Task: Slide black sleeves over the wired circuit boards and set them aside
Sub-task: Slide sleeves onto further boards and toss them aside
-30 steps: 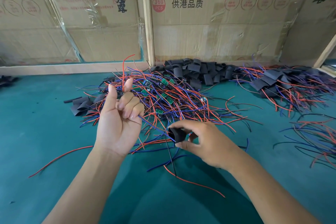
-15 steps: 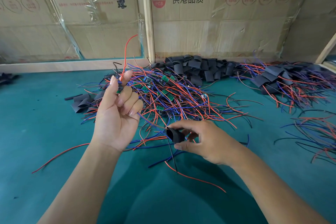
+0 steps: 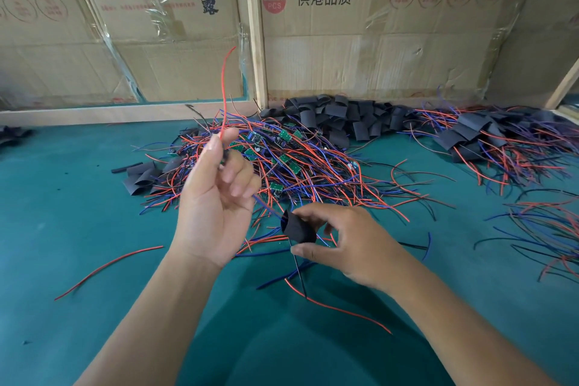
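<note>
Your right hand [image 3: 351,244] pinches a black sleeve [image 3: 298,229] between thumb and forefinger, its open mouth turned toward your left hand [image 3: 216,197]. That left hand is raised just left of the sleeve, palm toward you, fingers curled, thumb and forefinger nipping a red wire [image 3: 225,88] that stands up in front of the cardboard boxes [image 3: 360,50]. A blue wire [image 3: 266,207] runs from under your left fingers down to the sleeve's mouth; whether a circuit board sits in that hand you cannot tell. Out of the sleeve's near end a thin black wire [image 3: 299,276] and a red lead [image 3: 338,310] trail over the green mat [image 3: 62,229]. Behind the sleeve lies the tangled heap of wired circuit boards [image 3: 291,163]. Farther back from the sleeve, against the boxes, sits the pile of spare sleeves [image 3: 341,119]. Right of the sleeve, well apart, the finished sleeved boards [image 3: 488,141] lie heaped.
</note>
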The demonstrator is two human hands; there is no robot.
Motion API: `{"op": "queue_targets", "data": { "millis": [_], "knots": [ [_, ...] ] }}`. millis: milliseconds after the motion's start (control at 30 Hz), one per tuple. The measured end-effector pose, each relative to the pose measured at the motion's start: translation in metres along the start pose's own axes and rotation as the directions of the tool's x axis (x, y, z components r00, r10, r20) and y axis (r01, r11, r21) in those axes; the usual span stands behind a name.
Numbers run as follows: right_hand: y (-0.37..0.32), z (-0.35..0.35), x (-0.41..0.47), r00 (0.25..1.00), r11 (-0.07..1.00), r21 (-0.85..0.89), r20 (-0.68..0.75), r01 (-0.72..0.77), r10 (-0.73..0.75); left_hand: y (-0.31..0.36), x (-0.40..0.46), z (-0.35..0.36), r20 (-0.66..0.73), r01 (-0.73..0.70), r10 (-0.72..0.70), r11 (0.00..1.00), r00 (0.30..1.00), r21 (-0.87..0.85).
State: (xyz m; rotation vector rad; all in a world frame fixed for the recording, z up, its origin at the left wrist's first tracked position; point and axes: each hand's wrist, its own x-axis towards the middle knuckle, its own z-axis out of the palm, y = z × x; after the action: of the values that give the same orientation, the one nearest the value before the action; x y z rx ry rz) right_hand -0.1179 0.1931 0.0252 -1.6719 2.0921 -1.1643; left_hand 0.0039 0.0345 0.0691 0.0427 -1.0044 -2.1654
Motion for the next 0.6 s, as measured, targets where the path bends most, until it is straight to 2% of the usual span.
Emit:
{"op": "queue_targets", "data": {
  "millis": [167, 267, 400, 600],
  "knots": [
    [-0.005, 0.001, 0.0, 0.992, 0.999, -0.038, -0.129, -0.001, -0.004, -0.022, -0.01, 0.012, 0.046, 0.038, -0.044, 0.991, 0.998, 0.126],
    [-0.005, -0.001, 0.0, 0.985, 0.999, 0.038, -0.17, -0.007, 0.013, -0.03, -0.015, 0.013, 0.082, 0.061, -0.084, 0.968, 0.993, 0.245],
    [-0.006, -0.003, 0.0, 0.981, 0.983, 0.185, -0.189, 0.0, 0.035, -0.033, -0.021, 0.015, 0.163, 0.112, -0.156, 0.961, 0.974, 0.254],
    [-0.009, -0.006, 0.0, 0.976, 0.956, 0.293, -0.205, -0.004, 0.067, -0.039, -0.019, 0.014, 0.103, 0.072, -0.107, 0.951, 0.989, 0.3]
  ]
}}
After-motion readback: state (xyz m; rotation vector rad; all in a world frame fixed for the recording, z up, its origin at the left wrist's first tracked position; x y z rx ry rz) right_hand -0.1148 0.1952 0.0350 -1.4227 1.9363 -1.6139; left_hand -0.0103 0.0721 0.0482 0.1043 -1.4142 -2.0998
